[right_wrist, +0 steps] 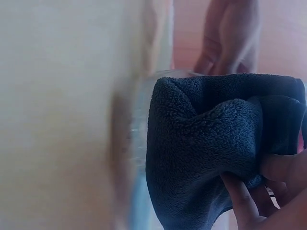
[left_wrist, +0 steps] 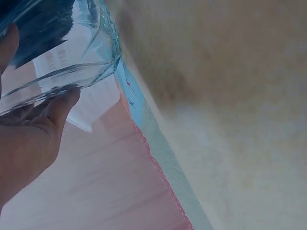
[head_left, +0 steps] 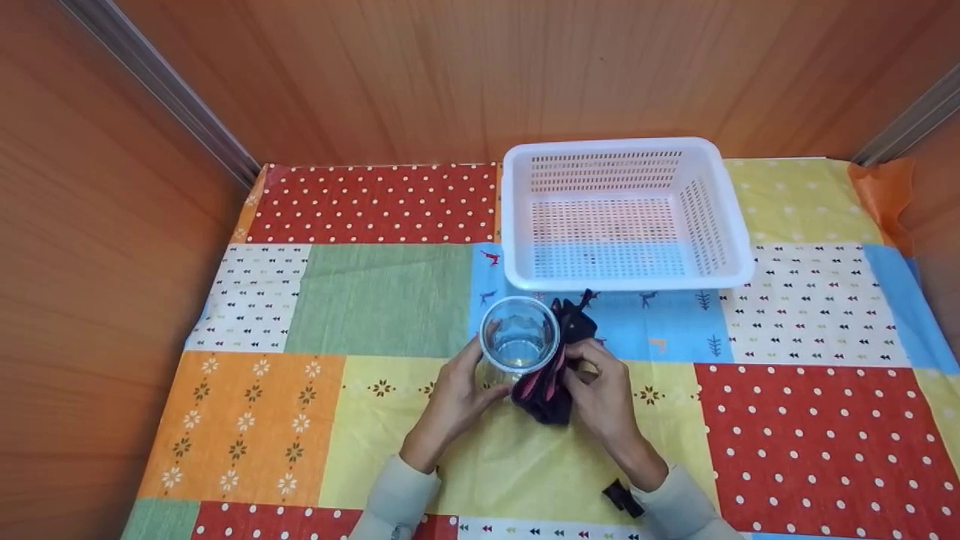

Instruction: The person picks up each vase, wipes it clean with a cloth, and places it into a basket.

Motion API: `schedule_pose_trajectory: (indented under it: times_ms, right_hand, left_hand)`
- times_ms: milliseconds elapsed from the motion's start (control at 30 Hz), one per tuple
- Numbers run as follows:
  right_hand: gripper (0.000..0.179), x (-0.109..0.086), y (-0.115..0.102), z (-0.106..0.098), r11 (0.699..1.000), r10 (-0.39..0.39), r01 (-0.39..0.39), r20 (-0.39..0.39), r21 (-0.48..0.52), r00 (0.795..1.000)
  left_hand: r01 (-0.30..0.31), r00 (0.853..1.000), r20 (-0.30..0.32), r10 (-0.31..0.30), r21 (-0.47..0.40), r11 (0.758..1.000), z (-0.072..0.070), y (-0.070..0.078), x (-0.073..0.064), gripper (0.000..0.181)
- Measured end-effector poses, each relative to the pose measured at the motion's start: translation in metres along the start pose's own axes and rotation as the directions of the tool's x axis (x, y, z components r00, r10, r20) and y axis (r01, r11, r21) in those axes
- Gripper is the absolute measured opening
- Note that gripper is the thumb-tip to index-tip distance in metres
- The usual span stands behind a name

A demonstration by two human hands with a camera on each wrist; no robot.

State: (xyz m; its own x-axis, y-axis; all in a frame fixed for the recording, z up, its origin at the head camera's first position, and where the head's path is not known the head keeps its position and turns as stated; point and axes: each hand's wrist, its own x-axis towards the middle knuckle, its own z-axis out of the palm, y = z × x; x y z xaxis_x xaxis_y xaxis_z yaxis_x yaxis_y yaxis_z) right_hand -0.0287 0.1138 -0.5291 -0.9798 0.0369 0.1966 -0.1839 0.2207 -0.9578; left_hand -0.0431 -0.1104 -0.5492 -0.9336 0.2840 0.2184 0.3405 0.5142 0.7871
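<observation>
A clear glass jar (head_left: 517,346) stands mouth up in front of the person. The left hand (head_left: 457,390) grips its left side, thumb in front and fingers behind. In the left wrist view the fingertips lie against the clear wall of the glass (left_wrist: 91,74). The right hand (head_left: 606,391) pinches a bunched dark towel (head_left: 549,405) with pink showing in its folds. This towel is held along the jar's right side. Seen from the right wrist, the plush fabric (right_wrist: 201,129) hides most of the jar, and the thumb and fingers (right_wrist: 240,196) clasp its lower edge.
A white plastic basket (head_left: 630,284) with slotted walls stands just behind the jar. A patchwork-patterned cloth (head_left: 382,300) covers the table. Wood-look panels (head_left: 450,75) enclose the back and sides. A small black strap (head_left: 622,499) shows beside the right sleeve.
</observation>
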Motion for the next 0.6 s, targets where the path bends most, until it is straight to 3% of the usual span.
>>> schedule_pose_trajectory:
  times_ms: [200, 433, 600]
  right_hand:
    - [0.017, 0.004, -0.004, 0.001, 1.0, -0.001, 0.001, -0.004, -0.01, 1.0]
    - [0.02, 0.002, 0.005, 0.0, 0.997, -0.054, 0.054, 0.001, -0.058, 0.999]
    - [0.02, 0.001, 0.015, -0.001, 0.997, -0.018, 0.019, 0.018, -0.075, 1.0]
  left_hand:
    - [0.005, 1.0, -0.012, -0.005, 0.009, 1.0, 0.002, 0.002, -0.001, 0.084]
    - [-0.002, 1.0, -0.024, 0.002, -0.01, 1.0, 0.003, 0.002, -0.001, 0.085]
    - [-0.003, 1.0, -0.026, 0.003, -0.019, 1.0, 0.003, 0.003, -0.002, 0.086]
